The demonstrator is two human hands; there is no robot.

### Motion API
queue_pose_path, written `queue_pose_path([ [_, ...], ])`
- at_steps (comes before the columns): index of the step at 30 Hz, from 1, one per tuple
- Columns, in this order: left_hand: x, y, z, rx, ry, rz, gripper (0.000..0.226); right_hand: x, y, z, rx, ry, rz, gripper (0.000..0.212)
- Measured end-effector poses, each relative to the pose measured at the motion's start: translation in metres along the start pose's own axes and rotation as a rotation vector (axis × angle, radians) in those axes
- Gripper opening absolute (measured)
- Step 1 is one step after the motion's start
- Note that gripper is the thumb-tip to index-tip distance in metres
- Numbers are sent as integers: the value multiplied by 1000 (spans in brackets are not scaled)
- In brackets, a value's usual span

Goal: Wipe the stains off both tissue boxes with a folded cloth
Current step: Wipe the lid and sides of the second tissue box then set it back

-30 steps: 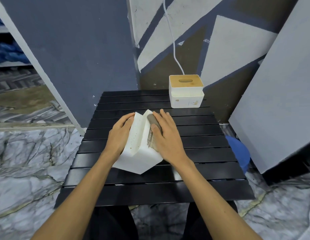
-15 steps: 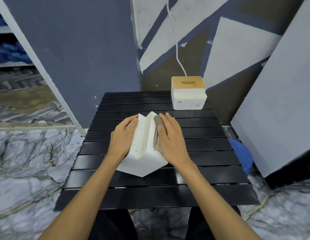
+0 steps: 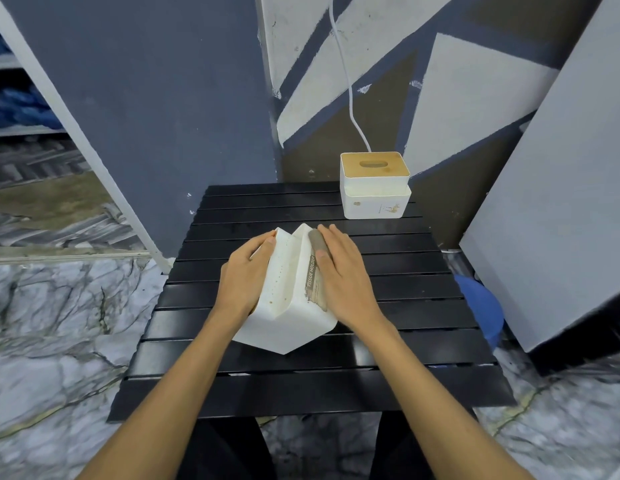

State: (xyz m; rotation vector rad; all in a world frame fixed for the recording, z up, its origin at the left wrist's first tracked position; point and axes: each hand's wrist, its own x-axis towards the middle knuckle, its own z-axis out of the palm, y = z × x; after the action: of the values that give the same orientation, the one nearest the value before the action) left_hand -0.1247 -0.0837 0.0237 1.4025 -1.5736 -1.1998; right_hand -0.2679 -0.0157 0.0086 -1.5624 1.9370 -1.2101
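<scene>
The near tissue box (image 3: 288, 282) is sitting tipped on one edge in the middle of the bench (image 3: 301, 386). I am pressing the folded cloth (image 3: 317, 242) onto its labelled right face under my right grip (image 3: 343, 275), fingers flat, while my left grip (image 3: 248, 271), also flat and unclenched, is bracing the speckled left face. With neither grip clasping it, a hard stroke is risking the box skidding or toppling; the second box (image 3: 374, 199) is waiting at the far right corner.
</scene>
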Motion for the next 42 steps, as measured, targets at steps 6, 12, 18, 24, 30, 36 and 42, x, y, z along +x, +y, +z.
queue_pose_path([
  [6,-2,0,0,12,-24,16,33,7,-8,-3,-52,-16,-123,41],
  [12,-1,0,0,-4,-22,6,30,7,8,-6,159,32,83,39],
  [18,-1,-1,1,4,-21,14,31,-1,9,0,-3,54,-8,42],
  [24,-4,4,5,23,-47,27,32,33,-6,-21,109,-84,43,36],
  [30,-4,3,5,33,-28,22,30,32,9,-30,233,-173,231,35],
  [36,-6,9,14,86,-83,73,33,49,-1,-50,173,-326,269,35],
  [42,-8,10,17,136,-55,100,31,64,-11,-55,11,-397,259,34],
])
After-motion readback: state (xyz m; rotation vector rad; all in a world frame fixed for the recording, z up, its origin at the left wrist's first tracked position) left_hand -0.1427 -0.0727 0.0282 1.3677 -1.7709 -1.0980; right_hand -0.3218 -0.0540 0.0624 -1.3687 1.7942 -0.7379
